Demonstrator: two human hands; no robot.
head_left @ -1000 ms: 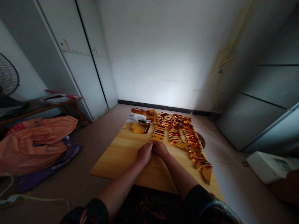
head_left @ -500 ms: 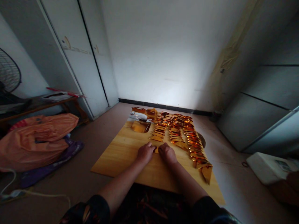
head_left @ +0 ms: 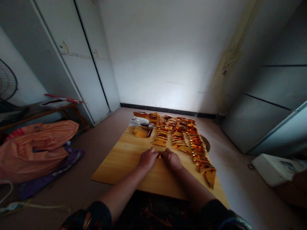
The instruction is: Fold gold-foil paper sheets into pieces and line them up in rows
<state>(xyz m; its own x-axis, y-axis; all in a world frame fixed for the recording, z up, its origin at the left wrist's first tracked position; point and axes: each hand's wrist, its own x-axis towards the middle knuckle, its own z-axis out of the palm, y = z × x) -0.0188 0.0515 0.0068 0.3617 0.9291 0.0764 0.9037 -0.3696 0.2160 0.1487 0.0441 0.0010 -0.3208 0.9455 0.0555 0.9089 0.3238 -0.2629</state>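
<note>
My left hand (head_left: 148,159) and my right hand (head_left: 172,160) meet low over the wooden board (head_left: 115,163), fingers closed. Between their fingertips they pinch a small piece of gold foil paper (head_left: 160,156), mostly covered by the fingers. Beyond my hands, rows of folded gold foil pieces (head_left: 160,137) overlap one another. Another row (head_left: 198,150) runs down the board's right side, ending in a larger folded piece (head_left: 210,177) near the front. At the back left lies a flat shiny gold sheet (head_left: 141,132).
Behind the sheet sit a white packet (head_left: 140,120) and a gold stack (head_left: 153,118). An orange bag (head_left: 35,150) lies on the floor at left, below a low wooden bench (head_left: 67,110). At right are a white box (head_left: 275,167) and a grey cabinet (head_left: 259,105).
My hands have turned slightly inward, and the gold foil piece between them shows less flat and darker than before. The whole view has shifted a little.
</note>
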